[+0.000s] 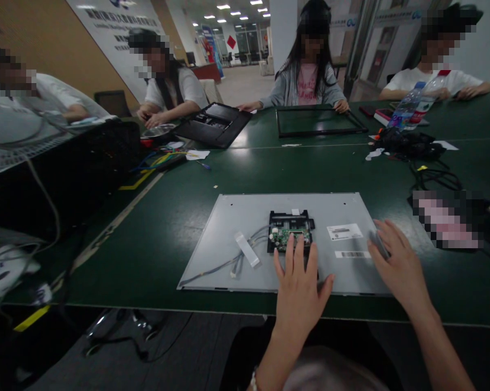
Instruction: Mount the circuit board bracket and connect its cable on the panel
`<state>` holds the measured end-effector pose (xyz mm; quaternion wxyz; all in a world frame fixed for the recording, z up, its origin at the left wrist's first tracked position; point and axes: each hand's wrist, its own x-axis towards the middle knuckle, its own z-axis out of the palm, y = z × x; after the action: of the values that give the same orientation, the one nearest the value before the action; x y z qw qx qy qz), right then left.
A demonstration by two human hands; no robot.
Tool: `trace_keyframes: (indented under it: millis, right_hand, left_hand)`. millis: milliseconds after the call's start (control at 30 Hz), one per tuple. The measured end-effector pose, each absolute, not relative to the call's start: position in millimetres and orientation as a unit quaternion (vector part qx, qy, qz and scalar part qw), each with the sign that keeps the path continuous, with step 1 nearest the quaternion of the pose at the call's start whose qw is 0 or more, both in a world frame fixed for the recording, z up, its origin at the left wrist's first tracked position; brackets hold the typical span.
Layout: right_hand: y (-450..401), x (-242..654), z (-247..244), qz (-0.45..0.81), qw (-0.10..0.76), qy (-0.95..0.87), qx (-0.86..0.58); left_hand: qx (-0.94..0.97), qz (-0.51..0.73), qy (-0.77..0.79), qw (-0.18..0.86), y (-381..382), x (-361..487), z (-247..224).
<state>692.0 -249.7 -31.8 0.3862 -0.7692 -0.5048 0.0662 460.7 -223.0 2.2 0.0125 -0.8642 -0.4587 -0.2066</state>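
A flat grey display panel [245, 209] lies back side up near the front edge of the table. In the middle of its back is a black bracket with a green circuit board [285, 237]. My left hand [299, 285] is over the lower part of the board, fingers spread; whether they touch it I cannot tell. My right hand [401, 266] has the panel's right edge between thumb and fingers. Grey cables [216, 267] run from the board to the lower left. A white strip [247, 250] crosses them, and white labels [344, 232] are stuck on the right.
Across the green table [167, 228], one person touches a black frame [322, 132] and a black back cover [216, 125]. Other people sit left and right. Plastic bottles [409, 108], black cables [411, 144] and a blurred-out pink item [448, 220] are at right; a dark box stands left.
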Motion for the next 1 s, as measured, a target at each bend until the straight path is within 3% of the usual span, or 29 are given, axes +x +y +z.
trace_keyframes:
  millis: [1000]
  right_hand:
    - [-241,662,-32,0.139,0.410,-0.531,-0.728]
  left_hand:
    - [-0.810,-0.219,-0.544,-0.005,-217,436,1]
